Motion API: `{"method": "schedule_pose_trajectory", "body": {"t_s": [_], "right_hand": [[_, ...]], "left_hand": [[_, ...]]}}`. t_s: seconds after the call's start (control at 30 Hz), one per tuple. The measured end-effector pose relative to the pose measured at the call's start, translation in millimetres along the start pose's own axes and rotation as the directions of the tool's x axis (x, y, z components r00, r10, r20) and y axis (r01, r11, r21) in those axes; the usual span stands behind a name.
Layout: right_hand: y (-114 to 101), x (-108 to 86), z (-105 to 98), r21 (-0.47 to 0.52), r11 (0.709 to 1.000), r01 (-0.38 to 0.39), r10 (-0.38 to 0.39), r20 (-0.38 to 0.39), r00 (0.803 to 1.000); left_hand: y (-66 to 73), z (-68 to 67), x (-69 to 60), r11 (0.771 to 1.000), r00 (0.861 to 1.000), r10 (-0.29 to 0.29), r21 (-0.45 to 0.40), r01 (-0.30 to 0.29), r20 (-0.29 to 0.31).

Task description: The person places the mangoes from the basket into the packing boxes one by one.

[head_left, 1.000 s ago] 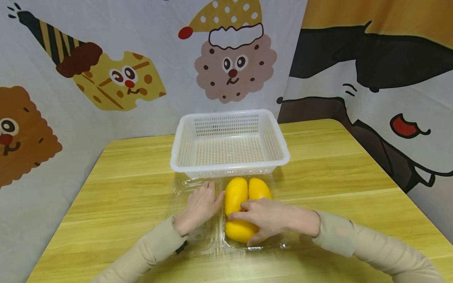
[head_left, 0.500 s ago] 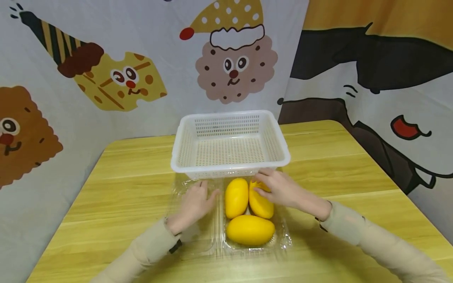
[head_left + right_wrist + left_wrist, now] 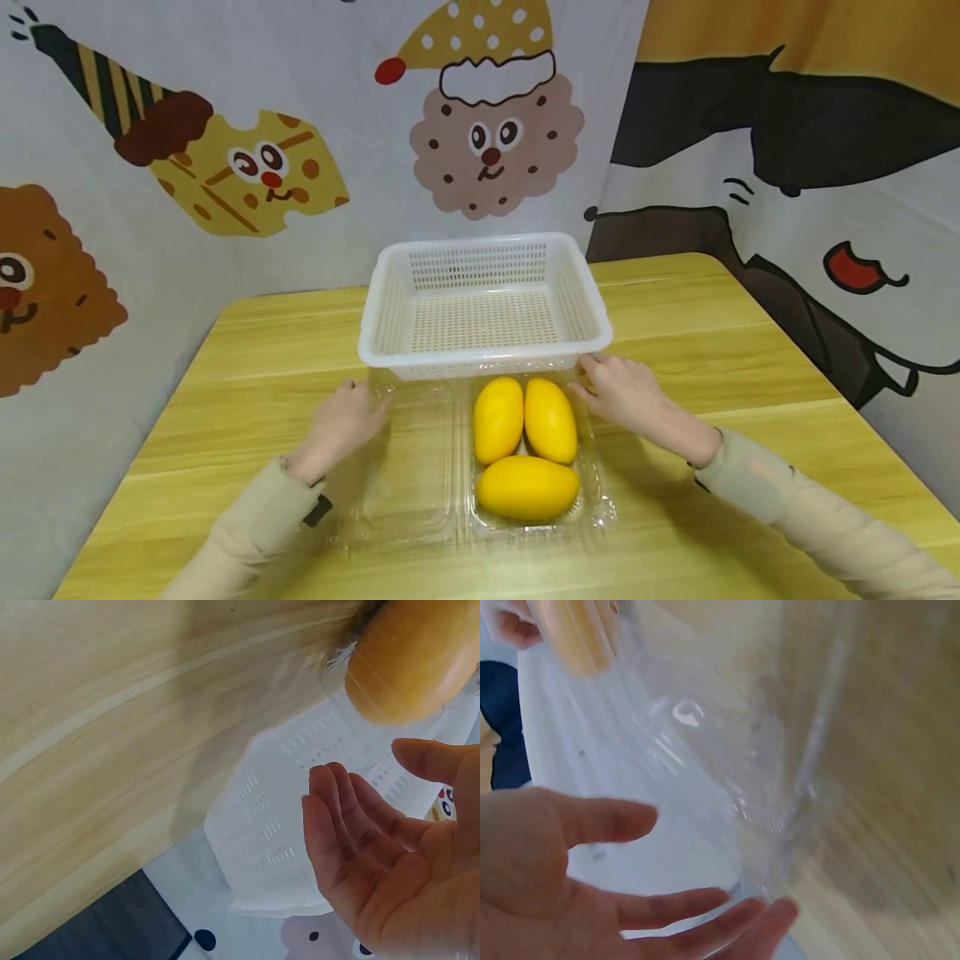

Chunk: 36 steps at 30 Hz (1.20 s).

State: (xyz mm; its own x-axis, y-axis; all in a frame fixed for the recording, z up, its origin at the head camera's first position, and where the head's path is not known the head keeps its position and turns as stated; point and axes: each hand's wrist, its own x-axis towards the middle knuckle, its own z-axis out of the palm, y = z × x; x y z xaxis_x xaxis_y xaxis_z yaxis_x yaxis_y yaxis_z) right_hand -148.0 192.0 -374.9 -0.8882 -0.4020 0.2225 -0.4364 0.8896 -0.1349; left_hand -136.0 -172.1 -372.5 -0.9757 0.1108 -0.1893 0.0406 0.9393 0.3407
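Nearest, a strip of wooden table is seen before the transparent box, which is laid open. In its right half a front mango is set crosswise; behind it a back left mango and a back right mango are set lengthwise, side by side. By the left half, taken as the lid, the left hand is held at the far outer corner, fingers extended, thumb well apart; no grasp is seen, and touch cannot be told. The right hand is held just beside the back right mango, fingers loosely bent, thumb spread, nothing held.

Step in hand: judged to lie between arranging the fruit and closing the box. For the next move, the lid's outer edge would need to be lifted and swung rightward over the mangoes, the filled half being steadied.

Room for moving is offered on both flanks. Farther on it is tighter: the white basket is stood close behind the box, contact uncertain. Beyond the table's far edge, printed cloth is hung
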Motion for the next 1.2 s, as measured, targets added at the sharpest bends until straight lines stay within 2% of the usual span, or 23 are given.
{"method": "schedule_pose_trajectory", "body": {"t_s": [0.13, 0.27, 0.4, 0.53, 0.8, 1.03, 1.2], "right_hand": [[1.3, 2.0, 2.9, 0.029, 1.000, -0.010, 0.009, 0.029, 1.000], [1.8, 4.5, 4.4, 0.064, 0.998, -0.030, 0.026, 0.054, 0.998], [0.8, 7.2, 3.7, 0.084, 0.995, -0.050, 0.045, 0.068, 0.997], [-0.6, 9.4, 2.2, 0.108, 0.992, -0.061, 0.053, 0.079, 0.995], [-2.0, 11.2, 1.1, 0.121, 0.990, -0.066, 0.053, 0.105, 0.993], [-4.4, 12.2, -0.2, 0.138, 0.986, -0.096, 0.075, 0.155, 0.985], [-6.1, 13.1, 1.0, 0.188, 0.975, -0.116, 0.076, 0.206, 0.976]], "left_hand": [[-9.7, -3.0, -3.2, 0.999, 0.994, -0.031, -0.006, 0.032, 0.103], [-16.8, -4.1, -4.4, 0.997, 0.986, -0.033, -0.062, 0.044, 0.163], [-21.8, -6.9, -6.3, 0.992, 0.984, -0.016, -0.119, 0.037, 0.175], [-25.1, -12.5, -8.5, 0.983, 0.981, -0.034, -0.169, 0.067, 0.189], [-29.2, -31.9, -13.3, 0.971, 0.978, -0.016, -0.229, 0.064, 0.206], [-21.2, -53.0, -23.3, 0.956, 0.975, -0.013, -0.284, 0.076, 0.220], [-13.7, -64.1, -30.8, 0.967, 0.977, 0.003, -0.250, 0.051, 0.213]]}}
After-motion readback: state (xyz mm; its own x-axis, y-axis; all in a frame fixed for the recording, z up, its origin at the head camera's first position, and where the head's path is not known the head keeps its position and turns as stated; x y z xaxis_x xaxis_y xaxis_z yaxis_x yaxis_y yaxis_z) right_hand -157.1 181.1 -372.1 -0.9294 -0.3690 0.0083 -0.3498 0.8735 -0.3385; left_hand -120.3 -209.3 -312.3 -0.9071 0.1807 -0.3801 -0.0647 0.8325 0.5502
